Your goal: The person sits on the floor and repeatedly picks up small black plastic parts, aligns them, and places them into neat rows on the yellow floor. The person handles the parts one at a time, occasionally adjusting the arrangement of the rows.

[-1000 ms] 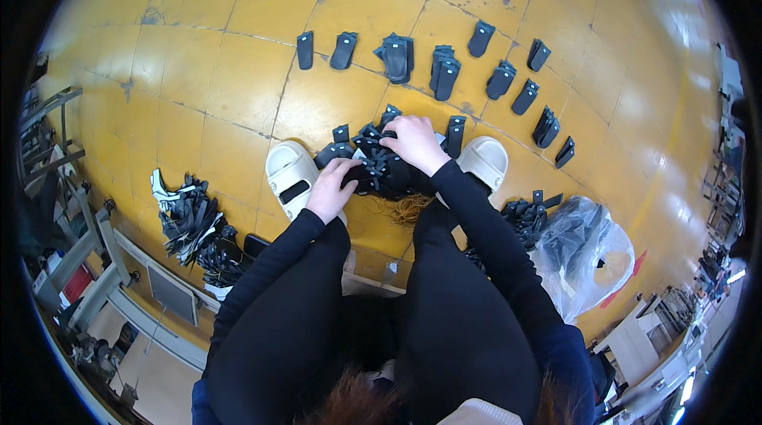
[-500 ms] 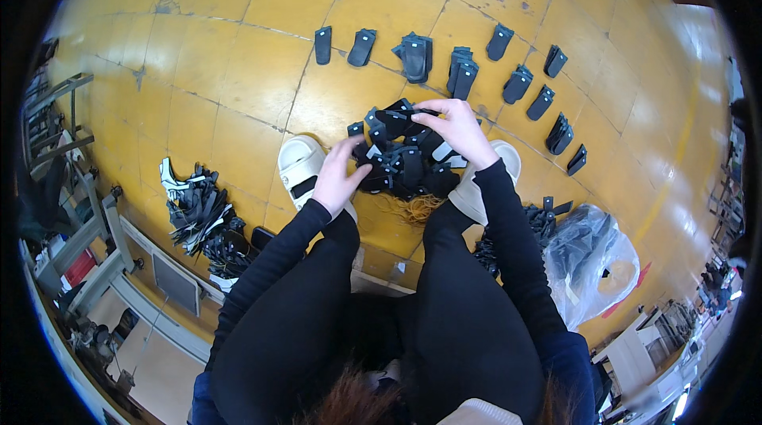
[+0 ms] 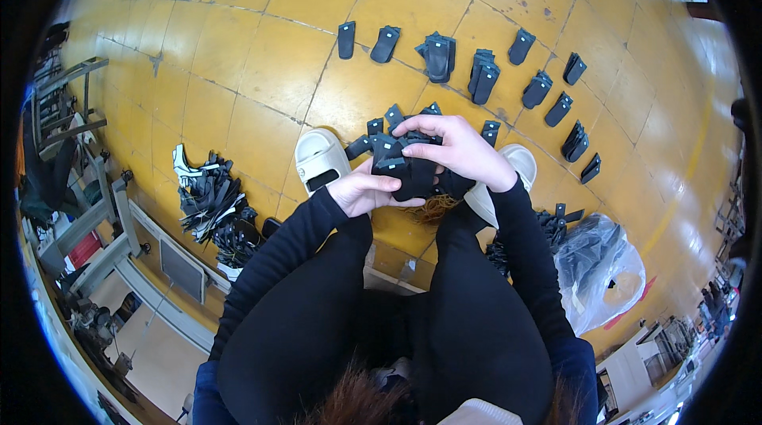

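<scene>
I hold a bunch of flat black pieces (image 3: 401, 157) above my knees, fanned out between both hands. My left hand (image 3: 361, 191) grips the bunch from below at its lower end. Over the top of the pieces my right hand (image 3: 456, 147) is closed, fingers curled on them. Both arms are in black sleeves. On the yellow floor (image 3: 262, 68) beyond my hands lies a curved row of small stacks of the same black pieces (image 3: 438, 56), from a single piece at the left to stacks at the far right.
My feet in white slippers (image 3: 319, 159) rest on the floor either side of the bunch. A heap of black and white parts (image 3: 210, 199) lies at my left, a clear plastic bag of black pieces (image 3: 595, 262) at my right. Metal racks (image 3: 75, 187) stand at the left edge.
Both hands lifted the bunch of black pieces off the floor and drew it closer to my body; the pieces are now fanned between my hands.
</scene>
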Available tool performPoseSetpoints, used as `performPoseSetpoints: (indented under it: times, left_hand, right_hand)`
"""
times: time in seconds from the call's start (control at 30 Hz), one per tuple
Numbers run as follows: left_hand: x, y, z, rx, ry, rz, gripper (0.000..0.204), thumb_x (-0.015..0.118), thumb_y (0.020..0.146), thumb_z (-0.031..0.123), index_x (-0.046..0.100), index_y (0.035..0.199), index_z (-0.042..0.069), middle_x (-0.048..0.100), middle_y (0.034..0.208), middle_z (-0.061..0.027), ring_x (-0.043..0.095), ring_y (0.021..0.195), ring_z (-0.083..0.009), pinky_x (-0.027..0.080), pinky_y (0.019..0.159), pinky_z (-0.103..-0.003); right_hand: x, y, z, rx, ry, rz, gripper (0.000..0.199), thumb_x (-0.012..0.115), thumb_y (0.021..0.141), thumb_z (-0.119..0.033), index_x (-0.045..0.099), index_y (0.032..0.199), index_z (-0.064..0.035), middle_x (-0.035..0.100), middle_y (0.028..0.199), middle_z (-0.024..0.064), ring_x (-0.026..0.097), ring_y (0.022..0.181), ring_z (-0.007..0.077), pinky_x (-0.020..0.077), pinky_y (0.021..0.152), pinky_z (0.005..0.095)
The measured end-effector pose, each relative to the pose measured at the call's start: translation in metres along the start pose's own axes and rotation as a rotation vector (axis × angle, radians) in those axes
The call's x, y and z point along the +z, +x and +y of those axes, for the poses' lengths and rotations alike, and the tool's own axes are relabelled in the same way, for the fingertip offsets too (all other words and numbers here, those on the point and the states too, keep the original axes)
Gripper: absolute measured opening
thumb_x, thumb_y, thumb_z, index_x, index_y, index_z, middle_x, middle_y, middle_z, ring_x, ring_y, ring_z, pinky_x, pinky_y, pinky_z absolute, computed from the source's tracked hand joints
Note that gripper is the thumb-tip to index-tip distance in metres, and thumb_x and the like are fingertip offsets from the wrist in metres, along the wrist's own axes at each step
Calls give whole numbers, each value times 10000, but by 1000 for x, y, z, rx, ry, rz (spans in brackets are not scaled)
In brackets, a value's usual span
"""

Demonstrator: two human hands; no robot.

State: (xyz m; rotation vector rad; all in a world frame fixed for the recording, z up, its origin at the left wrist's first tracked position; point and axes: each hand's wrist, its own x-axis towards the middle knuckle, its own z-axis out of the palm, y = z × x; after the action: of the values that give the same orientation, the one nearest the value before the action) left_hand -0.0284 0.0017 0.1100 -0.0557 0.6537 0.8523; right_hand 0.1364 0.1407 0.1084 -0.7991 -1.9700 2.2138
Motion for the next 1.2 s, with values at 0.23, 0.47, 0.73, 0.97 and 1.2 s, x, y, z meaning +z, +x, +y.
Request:
performPoseSetpoints:
  times: [0.23,0.47,0.73,0.97,1.2]
  left_hand:
    - [4,2,-3,62,76,86,502,637,835,14,443,1297,43,564,1222,-132,568,1144,-248,495,951,-365]
    - [3,6,-7,44,196,36,519,638,813,-15,450,1294,34,570,1219,-123,563,1129,-244,472,960,-375]
    - [0,4,-16,-36,266,57,479,636,840,30,468,1289,26,576,1215,-109,553,1141,-219,443,986,-355]
    - [1,3,-18,-52,210,45,461,627,868,77,458,1293,18,571,1220,-133,567,1133,-244,475,962,-376]
    - [2,4,-15,-95,174,-2,473,617,876,50,429,1310,37,577,1219,-106,573,1125,-211,477,970,-347]
  right_hand:
    - [11,-9,-11,-192,-216,263,234,631,838,-121,637,1058,-42,631,1022,118,581,1019,267,442,900,345]
    - [4,-8,-9,-178,-226,277,184,641,839,-125,662,992,-24,622,1043,108,585,1013,260,442,890,330]
    - [16,3,-7,-165,-125,50,184,643,828,-171,662,886,3,644,813,111,620,794,266,481,743,333]
    - [18,0,-11,-227,9,160,164,662,833,-130,668,921,9,646,817,89,621,791,201,478,729,300]
    - [15,-5,-14,-118,96,344,172,642,869,-125,655,975,11,665,855,75,625,807,139,481,741,269]
